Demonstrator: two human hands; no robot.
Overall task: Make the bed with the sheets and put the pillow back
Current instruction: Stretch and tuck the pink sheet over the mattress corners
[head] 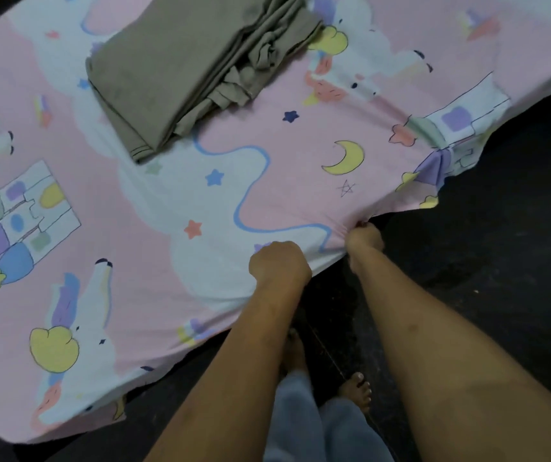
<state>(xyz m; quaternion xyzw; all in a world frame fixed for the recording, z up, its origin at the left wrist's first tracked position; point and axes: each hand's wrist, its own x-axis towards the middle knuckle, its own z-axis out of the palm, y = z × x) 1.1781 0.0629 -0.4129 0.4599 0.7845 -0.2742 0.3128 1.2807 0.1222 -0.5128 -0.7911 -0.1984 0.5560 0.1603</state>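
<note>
A pink sheet (140, 248) printed with unicorns, stars and a yellow moon covers the mattress. My left hand (279, 263) is a closed fist pressed on the sheet at the mattress's near edge. Just to its right, my right hand (364, 238) pinches the sheet's edge, and the fabric bunches into small creases there. Farther right the sheet's hem (434, 168) hangs loose and gathered over the side. A folded olive-brown sheet (184, 68) lies on top of the bed towards the back. No pillow is in view.
Dark floor (484, 261) runs along the bed's near and right side. My bare feet (354, 391) and light blue trouser legs (301, 425) stand on it close to the mattress edge.
</note>
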